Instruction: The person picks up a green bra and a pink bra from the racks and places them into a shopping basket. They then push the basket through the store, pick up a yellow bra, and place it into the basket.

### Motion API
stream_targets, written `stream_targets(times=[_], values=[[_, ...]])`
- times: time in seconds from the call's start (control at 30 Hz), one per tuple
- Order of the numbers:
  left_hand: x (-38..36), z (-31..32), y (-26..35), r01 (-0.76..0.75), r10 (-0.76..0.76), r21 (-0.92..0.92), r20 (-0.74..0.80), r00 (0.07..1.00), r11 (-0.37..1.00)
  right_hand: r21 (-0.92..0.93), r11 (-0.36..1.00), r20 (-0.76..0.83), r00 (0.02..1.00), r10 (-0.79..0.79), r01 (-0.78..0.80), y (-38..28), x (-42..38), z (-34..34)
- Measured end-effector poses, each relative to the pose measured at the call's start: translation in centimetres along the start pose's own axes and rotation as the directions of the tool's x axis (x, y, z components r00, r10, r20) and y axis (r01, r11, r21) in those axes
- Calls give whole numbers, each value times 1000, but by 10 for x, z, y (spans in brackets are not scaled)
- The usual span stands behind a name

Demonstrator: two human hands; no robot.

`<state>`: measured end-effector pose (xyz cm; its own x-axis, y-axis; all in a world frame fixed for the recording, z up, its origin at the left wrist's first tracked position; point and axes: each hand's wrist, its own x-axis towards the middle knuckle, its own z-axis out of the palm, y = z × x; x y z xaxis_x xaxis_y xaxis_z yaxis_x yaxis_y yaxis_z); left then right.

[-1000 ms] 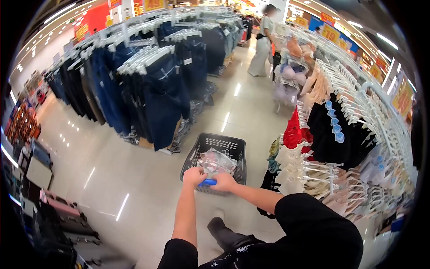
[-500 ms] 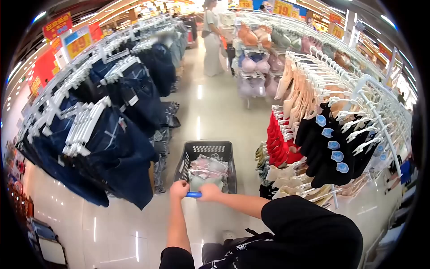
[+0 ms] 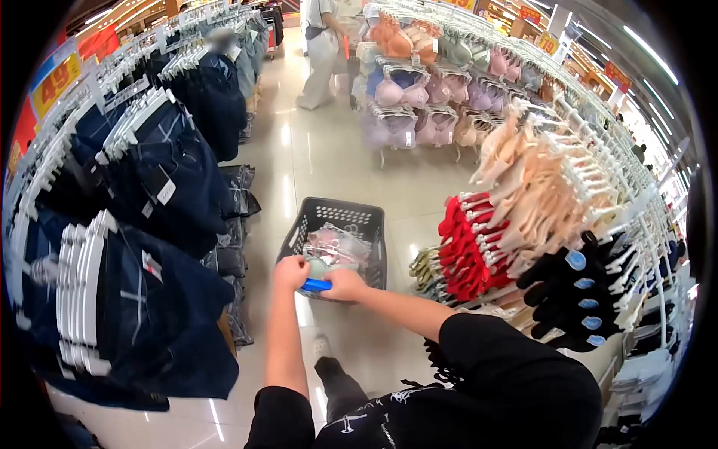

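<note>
My left hand [image 3: 292, 272] and my right hand [image 3: 345, 285] are both wrapped round the blue handle [image 3: 316, 285] at the near end of a dark grey shopping basket [image 3: 369, 215]. The left hand sits at the handle's left end, the right hand at its right end. Holes pierce the basket's upper walls. Inside lie pink and pale green garments on clear hangers [image 3: 336, 245]. The basket stands low in the aisle; its underside is hidden from this angle.
Racks of dark blue jeans-like clothes [image 3: 176, 299] line the left side. On the right hang red garments [image 3: 467, 247], beige ones [image 3: 542, 176] and black ones with blue tags [image 3: 565, 299]. Bras [image 3: 396, 90] hang farther ahead. A person in light clothes [image 3: 322, 56] stands in the aisle.
The view has moved forward and turned right, bringing the racks nearer. The basket has swung slightly askew, with both hands still on its handle. The person ahead has shifted stance.
</note>
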<state>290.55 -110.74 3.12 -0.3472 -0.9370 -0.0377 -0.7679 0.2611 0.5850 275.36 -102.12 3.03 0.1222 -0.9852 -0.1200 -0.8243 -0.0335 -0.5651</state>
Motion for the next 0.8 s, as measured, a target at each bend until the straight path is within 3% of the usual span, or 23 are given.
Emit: stream_targets(times=[0.13, 0.23, 0.5, 0.8], values=[[75, 5, 3, -76, 79, -50, 53, 995, 996, -112, 986, -17, 992, 126, -127, 13, 48, -28], [122, 13, 10, -121, 123, -63, 25, 992, 991, -68, 982, -38, 984, 172, -175, 30, 78, -46], [243, 28, 36, -279, 279, -21, 144, 949, 960, 11, 942, -117, 935, 335, -337, 70, 153, -80], [360, 64, 92, -333, 334, -57, 300, 893, 941, 93, 895, -235, 864, 445, -436, 147, 212, -122]])
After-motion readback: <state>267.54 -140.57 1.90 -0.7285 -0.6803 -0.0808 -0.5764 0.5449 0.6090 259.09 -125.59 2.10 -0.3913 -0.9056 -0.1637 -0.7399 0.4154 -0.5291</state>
